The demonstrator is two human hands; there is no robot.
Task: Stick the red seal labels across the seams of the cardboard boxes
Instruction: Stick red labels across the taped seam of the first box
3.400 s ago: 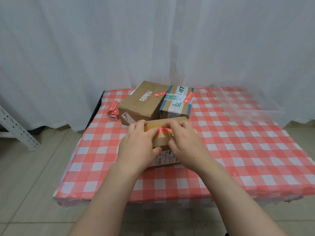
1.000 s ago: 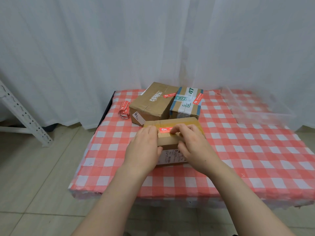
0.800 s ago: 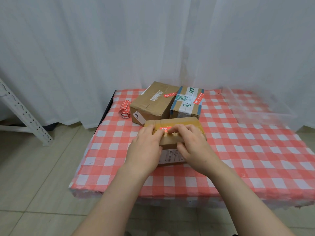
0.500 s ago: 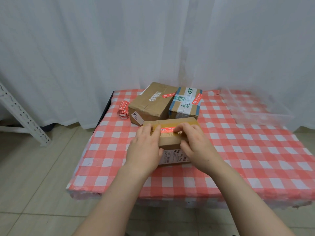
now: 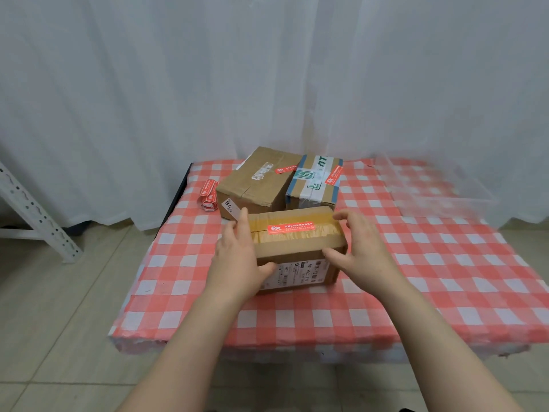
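Left hand (image 5: 237,257) and right hand (image 5: 364,248) grip opposite ends of the near brown cardboard box (image 5: 297,248) on the red-checked tabletop (image 5: 430,278), red rectangular seal label (image 5: 290,228) stuck on top between their fingers (image 5: 243,224).

Checked table (image 5: 445,278) bears cardboard boxes (image 5: 297,248), label roll (image 5: 208,194), clear bin (image 5: 430,185).

Near box (image 5: 297,245) lies before left box (image 5: 255,185) and right box (image 5: 315,185).

A brown box (image 5: 258,185) and a taped box (image 5: 315,185) blocked the way just beyond the near box (image 5: 297,242). A clear bin (image 5: 430,185) stood far right, and open tablecloth (image 5: 445,278) lay near right.
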